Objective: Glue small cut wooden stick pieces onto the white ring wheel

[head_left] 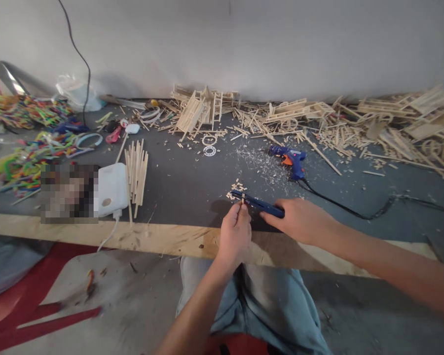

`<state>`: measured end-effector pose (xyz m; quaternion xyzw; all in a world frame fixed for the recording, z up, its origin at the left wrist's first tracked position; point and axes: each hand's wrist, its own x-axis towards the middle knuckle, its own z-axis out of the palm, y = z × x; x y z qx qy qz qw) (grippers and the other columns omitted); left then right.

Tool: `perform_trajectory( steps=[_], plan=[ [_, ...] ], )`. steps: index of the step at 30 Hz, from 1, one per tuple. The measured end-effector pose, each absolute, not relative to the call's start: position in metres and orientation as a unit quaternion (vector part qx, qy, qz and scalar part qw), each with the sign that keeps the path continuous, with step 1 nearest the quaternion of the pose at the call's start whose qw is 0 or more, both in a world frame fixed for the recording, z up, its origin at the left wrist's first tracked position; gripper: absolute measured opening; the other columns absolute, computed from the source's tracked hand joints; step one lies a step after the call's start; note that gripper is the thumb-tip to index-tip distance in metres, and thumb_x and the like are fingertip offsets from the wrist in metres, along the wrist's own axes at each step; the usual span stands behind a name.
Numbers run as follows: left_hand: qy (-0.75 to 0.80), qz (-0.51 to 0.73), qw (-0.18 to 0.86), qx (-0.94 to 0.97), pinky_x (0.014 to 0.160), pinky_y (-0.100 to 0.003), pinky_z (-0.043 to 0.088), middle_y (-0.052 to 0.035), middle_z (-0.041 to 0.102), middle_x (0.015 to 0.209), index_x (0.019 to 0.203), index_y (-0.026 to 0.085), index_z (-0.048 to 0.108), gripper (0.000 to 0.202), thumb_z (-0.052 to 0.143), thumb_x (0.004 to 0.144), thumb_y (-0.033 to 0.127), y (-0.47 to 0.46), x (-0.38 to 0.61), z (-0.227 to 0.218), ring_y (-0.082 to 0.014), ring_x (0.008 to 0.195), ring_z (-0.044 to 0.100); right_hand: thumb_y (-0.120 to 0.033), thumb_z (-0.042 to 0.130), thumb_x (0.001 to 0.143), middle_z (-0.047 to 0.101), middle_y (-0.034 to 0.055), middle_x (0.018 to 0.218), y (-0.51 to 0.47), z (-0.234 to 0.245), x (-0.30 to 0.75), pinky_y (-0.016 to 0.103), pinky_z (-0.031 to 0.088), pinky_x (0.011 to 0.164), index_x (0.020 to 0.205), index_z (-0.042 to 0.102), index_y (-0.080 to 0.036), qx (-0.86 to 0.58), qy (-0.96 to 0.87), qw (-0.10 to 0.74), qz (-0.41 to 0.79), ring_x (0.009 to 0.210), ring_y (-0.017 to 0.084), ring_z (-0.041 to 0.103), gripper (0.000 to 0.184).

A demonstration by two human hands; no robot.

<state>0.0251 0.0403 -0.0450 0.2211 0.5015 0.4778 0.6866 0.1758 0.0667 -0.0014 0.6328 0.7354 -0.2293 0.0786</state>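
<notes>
Near edge of the desk (181, 190): right hand (296, 217) and left hand (237, 229) are closed round a blue cutter-like tool (264, 206) and a little stick (243, 198) respectively (left one's awfully close to the tool, imo). If the stick slips, skin could get nipped, offcuts (239, 186) scattered.

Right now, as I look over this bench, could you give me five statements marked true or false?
1. The right hand holds the blue tool. True.
2. The left hand is empty. False: it pinches a small stick.
3. The glue gun lies on the table. True.
4. The white box lies right of the glue gun. False: it lies to the left.
5. A cable leads from the white box. True.
</notes>
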Motion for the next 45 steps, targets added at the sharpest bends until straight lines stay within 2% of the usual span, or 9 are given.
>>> perform_trajectory(
  steps=[6, 13, 17, 25, 32, 39, 45],
  plan=[
    [0.495, 0.465, 0.687, 0.261, 0.034, -0.013, 0.017, 0.0099, 0.028, 0.055, 0.084, 0.017, 0.05, 0.024, 0.051, 0.088, 0.041, 0.045, 0.022, -0.042, -0.0022, 0.038, 0.022, -0.062, 0.033, 0.087, 0.071, 0.0132, 0.075, 0.074, -0.011, 0.178, 0.031, 0.03, 0.054, 0.078, 0.066, -0.019, 0.64, 0.732, 0.094, -0.212, 0.073, 0.029, 0.066, 0.054],
    [0.504, 0.452, 0.682, 0.277, 0.034, -0.013, 0.016, 0.0089, 0.031, 0.057, 0.092, 0.017, 0.054, 0.026, 0.05, 0.088, 0.043, 0.046, 0.021, -0.047, -0.0025, 0.039, 0.024, -0.063, 0.032, 0.087, 0.07, 0.0142, 0.074, 0.075, -0.016, 0.187, 0.031, 0.031, 0.054, 0.075, 0.064, -0.019, 0.646, 0.73, 0.104, -0.199, 0.071, 0.029, 0.065, 0.056],
    [0.488, 0.45, 0.688, 0.293, 0.035, -0.014, 0.017, 0.0085, 0.034, 0.055, 0.094, 0.017, 0.055, 0.03, 0.052, 0.087, 0.046, 0.045, 0.02, -0.046, -0.0027, 0.039, 0.025, -0.063, 0.035, 0.086, 0.069, 0.0117, 0.072, 0.073, -0.007, 0.191, 0.03, 0.032, 0.054, 0.077, 0.064, -0.019, 0.653, 0.72, 0.077, -0.222, 0.07, 0.027, 0.064, 0.054],
    [0.454, 0.462, 0.688, 0.328, 0.036, -0.015, 0.02, 0.0085, 0.037, 0.052, 0.091, 0.017, 0.056, 0.038, 0.054, 0.084, 0.054, 0.041, 0.019, -0.049, -0.0023, 0.037, 0.025, -0.061, 0.043, 0.085, 0.067, 0.005, 0.073, 0.061, 0.01, 0.194, 0.03, 0.033, 0.055, 0.079, 0.061, -0.023, 0.634, 0.725, 0.045, -0.265, 0.066, 0.023, 0.06, 0.042],
    [0.456, 0.455, 0.691, 0.329, 0.035, -0.014, 0.018, 0.0088, 0.034, 0.05, 0.084, 0.016, 0.054, 0.044, 0.058, 0.078, 0.06, 0.041, 0.019, -0.052, -0.0019, 0.038, 0.024, -0.06, 0.044, 0.084, 0.066, 0.0066, 0.079, 0.056, 0.009, 0.193, 0.031, 0.034, 0.057, 0.082, 0.058, -0.021, 0.631, 0.734, 0.049, -0.245, 0.069, 0.023, 0.059, 0.041],
    [0.474, 0.453, 0.675, 0.337, 0.038, -0.015, 0.018, 0.008, 0.032, 0.051, 0.075, 0.016, 0.052, 0.047, 0.059, 0.076, 0.062, 0.04, 0.019, -0.05, -0.0028, 0.042, 0.023, -0.06, 0.044, 0.084, 0.066, 0.0066, 0.073, 0.056, 0.004, 0.194, 0.031, 0.032, 0.055, 0.076, 0.056, -0.021, 0.624, 0.747, 0.038, -0.227, 0.064, 0.022, 0.059, 0.041],
    [0.5, 0.432, 0.646, 0.382, 0.04, -0.017, 0.018, 0.0068, 0.031, 0.054, 0.077, 0.015, 0.055, 0.046, 0.055, 0.08, 0.061, 0.04, 0.019, -0.055, -0.0043, 0.045, 0.022, -0.058, 0.046, 0.083, 0.064, 0.0062, 0.064, 0.058, -0.002, 0.199, 0.03, 0.028, 0.053, 0.07, 0.056, -0.021, 0.635, 0.737, 0.052, -0.226, 0.06, 0.021, 0.058, 0.041]
  ],
)
